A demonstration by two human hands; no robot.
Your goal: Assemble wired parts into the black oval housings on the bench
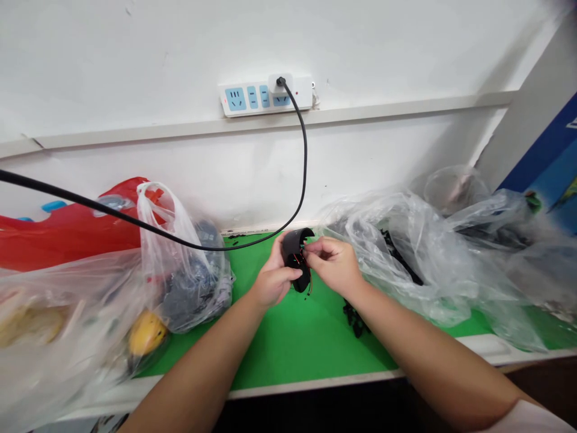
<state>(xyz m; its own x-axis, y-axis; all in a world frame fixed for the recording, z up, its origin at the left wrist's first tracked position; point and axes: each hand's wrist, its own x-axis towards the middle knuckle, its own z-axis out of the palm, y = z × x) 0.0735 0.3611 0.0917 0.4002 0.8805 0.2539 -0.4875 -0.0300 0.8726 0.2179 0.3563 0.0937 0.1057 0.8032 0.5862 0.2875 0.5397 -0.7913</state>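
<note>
- The left hand [274, 278] holds a black curved plastic shell [293, 255], its fingers wrapped around the shell's lower part, with the open curve facing the right hand.
- The right hand [333, 264] is raised beside the shell, its fingertips [308, 245] pinched closely together at thin red wires [300, 260] inside the curve.
- The shell sits between the two hands, held above a green mat [288, 343], and some wire ends hang below it.
- Small black parts [354, 319] lie on the mat below the right forearm, partly under a crumpled clear plastic bag [406, 264].
- A white bag [189, 270] holding dark items stands left of the hands, in front of a red plastic object [67, 234].
- A black cable [305, 156] runs from a white power strip [265, 95] on the wall, dips to the mat's back edge just behind the shell, then stretches away left.
</note>
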